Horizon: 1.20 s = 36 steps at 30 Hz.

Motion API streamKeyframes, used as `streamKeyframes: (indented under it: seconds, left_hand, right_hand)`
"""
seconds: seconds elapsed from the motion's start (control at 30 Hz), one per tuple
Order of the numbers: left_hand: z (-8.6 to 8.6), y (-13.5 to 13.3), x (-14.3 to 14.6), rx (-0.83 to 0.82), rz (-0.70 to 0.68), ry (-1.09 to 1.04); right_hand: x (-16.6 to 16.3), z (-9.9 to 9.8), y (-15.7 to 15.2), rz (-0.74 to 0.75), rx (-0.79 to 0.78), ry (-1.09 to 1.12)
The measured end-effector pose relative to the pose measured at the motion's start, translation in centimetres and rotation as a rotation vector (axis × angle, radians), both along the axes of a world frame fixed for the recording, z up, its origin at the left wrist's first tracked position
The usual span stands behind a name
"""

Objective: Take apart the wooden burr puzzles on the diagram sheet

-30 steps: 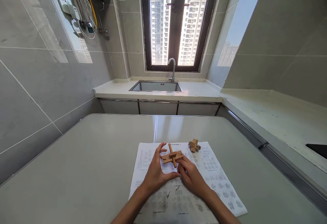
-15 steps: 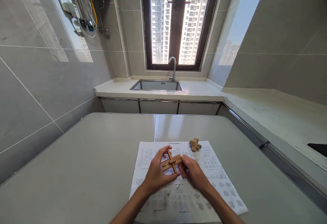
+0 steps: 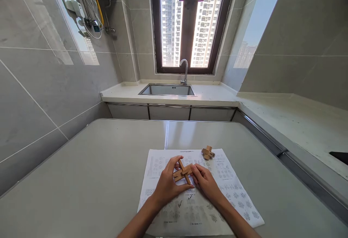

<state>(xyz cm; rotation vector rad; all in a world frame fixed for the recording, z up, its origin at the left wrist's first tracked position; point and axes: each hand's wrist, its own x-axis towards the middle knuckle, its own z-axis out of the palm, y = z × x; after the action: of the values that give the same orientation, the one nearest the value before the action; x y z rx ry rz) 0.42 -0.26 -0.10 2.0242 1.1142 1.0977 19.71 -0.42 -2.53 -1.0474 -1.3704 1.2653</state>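
Both hands hold a cross-shaped wooden interlocking puzzle point(image 3: 179, 175) just above a printed sheet point(image 3: 190, 212). My left hand point(image 3: 169, 182) grips the ends of its thin crossing stick between thumb and index finger. With thumb and fingertips, my right hand point(image 3: 202, 180) pinches the right end of the wider bar. Dark marks show on the bar's left end. A second wooden puzzle point(image 3: 208, 153), assembled into a compact burr shape, rests on the sheet's upper right part. Small diagrams and some handwritten ticks cover the sheet.
The sheet lies on a pale table point(image 3: 81, 180) with a seam down its middle. Beyond its far edge are a counter with a sink point(image 3: 167, 90) and a faucet point(image 3: 185, 72). Another counter point(image 3: 299, 122) runs along the right, and a tiled wall point(image 3: 54, 86) stands at left.
The hands and the held puzzle have shifted very slightly. My right fingers have moved a little over the bar's right end. The second puzzle stays on the sheet.
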Motion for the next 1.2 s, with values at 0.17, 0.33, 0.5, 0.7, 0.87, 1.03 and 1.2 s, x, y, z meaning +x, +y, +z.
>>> streamKeyframes:
  seconds: [0.17,0.33,0.5,0.7,0.87,1.03,1.2]
  left_hand:
    - [0.2,-0.1,0.0,-0.017,-0.006,0.022]
    - [0.4,-0.2,0.1,-0.002,-0.008,0.035]
    - [0.5,-0.3,0.1,-0.054,-0.046,0.023]
    - [0.6,-0.3,0.1,-0.099,-0.082,0.010]
    - [0.6,-0.2,0.1,0.084,-0.099,0.006]
    - [0.7,-0.3,0.2,0.111,-0.112,0.015]
    - [0.8,-0.5,0.3,0.058,-0.122,0.011]
  right_hand:
    - [-0.2,-0.3,0.1,-0.020,-0.010,0.011]
    - [0.0,-0.2,0.2,0.006,-0.032,0.015]
    - [0.2,0.2,0.1,0.079,-0.029,-0.001]
    - [0.2,0.6,0.0,0.083,-0.019,0.002]
    - [0.1,1.0,0.0,0.089,-0.019,0.020]
    - [0.1,0.6,0.2,0.067,-0.020,0.017]
    - [0.0,0.4,0.2,0.036,-0.021,0.005]
